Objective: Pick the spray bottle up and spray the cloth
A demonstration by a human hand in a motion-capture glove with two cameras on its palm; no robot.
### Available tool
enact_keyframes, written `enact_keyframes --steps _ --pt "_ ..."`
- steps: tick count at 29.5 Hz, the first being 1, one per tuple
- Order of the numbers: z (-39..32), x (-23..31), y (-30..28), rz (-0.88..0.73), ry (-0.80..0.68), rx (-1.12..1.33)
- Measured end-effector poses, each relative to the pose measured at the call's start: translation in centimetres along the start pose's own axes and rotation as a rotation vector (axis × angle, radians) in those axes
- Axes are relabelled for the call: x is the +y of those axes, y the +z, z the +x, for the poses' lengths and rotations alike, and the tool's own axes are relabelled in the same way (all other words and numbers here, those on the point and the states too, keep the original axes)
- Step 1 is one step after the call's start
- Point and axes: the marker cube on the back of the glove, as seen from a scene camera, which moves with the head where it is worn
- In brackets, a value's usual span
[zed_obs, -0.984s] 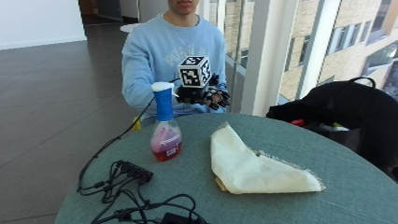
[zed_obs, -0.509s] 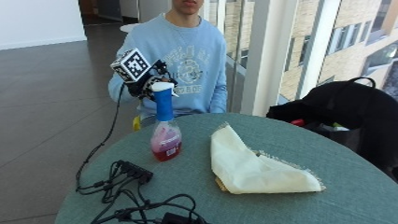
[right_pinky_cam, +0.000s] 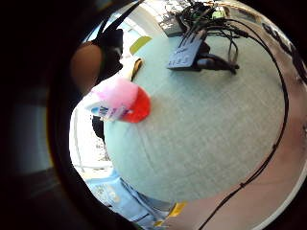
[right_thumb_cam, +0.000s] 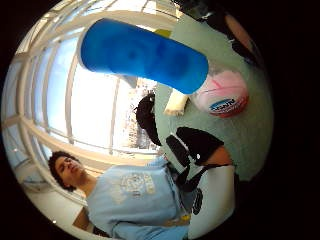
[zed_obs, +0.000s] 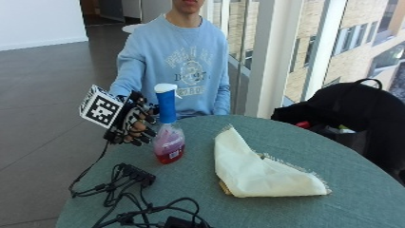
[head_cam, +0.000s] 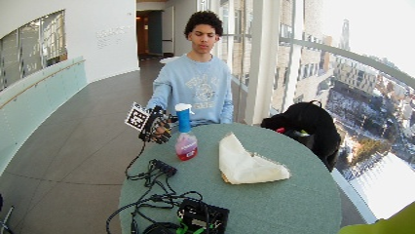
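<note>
- Spray bottle (zed_obs: 168, 130) stands upright on the tabletop (zed_obs: 329, 209), left of the folded cloth (zed_obs: 256, 168).
- Gloved right hand (zed_obs: 130, 124) hovers just beside the bottle's neck, grip loosely curled, holding nothing.

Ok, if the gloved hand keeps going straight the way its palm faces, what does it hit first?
Most likely the spray bottle: the gloved right hand hovers beside its blue neck, palm toward it, not yet touching.

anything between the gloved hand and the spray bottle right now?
Nothing visible. The gloved right hand is raised beside the spray bottle, fingers relaxed and apart from its blue neck, with only open air between them. The cable bundle lies lower on the table, off that path. The cloth lies on the bottle's far side.
</note>
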Motion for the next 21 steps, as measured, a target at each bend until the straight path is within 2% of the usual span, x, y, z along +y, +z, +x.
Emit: enact_keyframes --steps 4,11,21 --pt "0.0 -3.1 2.0 -0.106 -0.002 -0.092" --pt "-0.1 -4.9 4.5 -0.150 -0.085 -0.214" --pt "-0.5 -4.6 5.7 0.009 -0.107 -0.176"
